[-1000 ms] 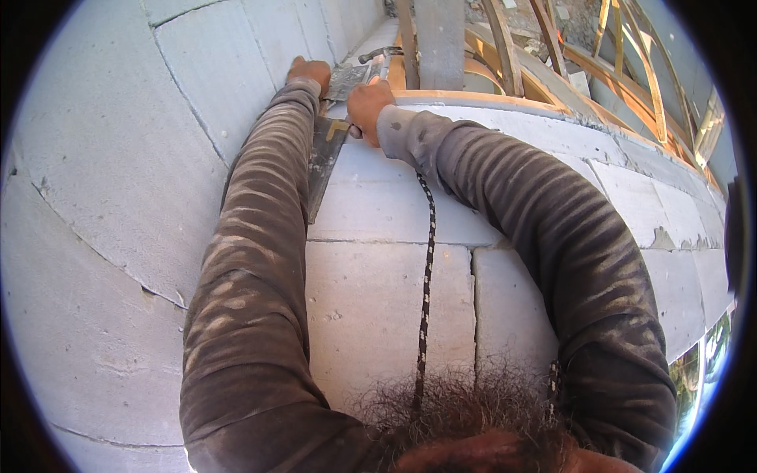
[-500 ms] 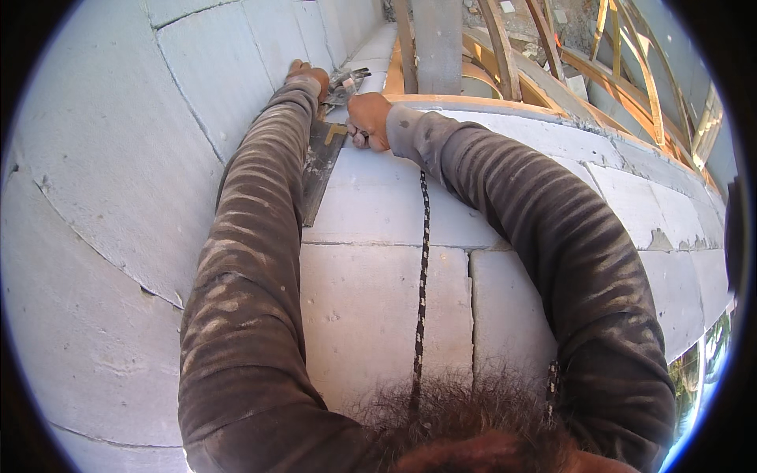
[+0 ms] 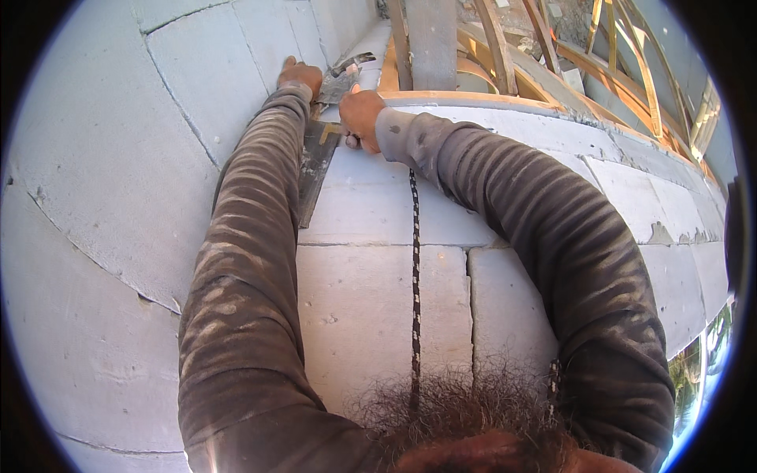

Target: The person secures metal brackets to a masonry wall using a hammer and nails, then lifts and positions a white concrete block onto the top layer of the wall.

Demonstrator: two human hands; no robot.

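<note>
Hammer (image 3: 347,75) sits in the right hand (image 3: 361,117), fist closed round the handle, head up just beyond the knuckles and tilted twd the left hand (image 3: 300,76). Left hand lies fingers down on the grey block wall (image 3: 118,158); can't tell if it grips anything. Flat metal strip (image 3: 317,169) lies btw both wrists, on top of the wall, running back from the grip.

Both our arms stretch out ahead from the lower edge, sleeves covering them down to the wrists. Our left hand (image 3: 300,76) lies furthest out, back upward, fingers pressed down flat. Our right hand (image 3: 360,117) sits just beside it, a little nearer us, knuckles up and fingers curled into a closed grip.
</note>
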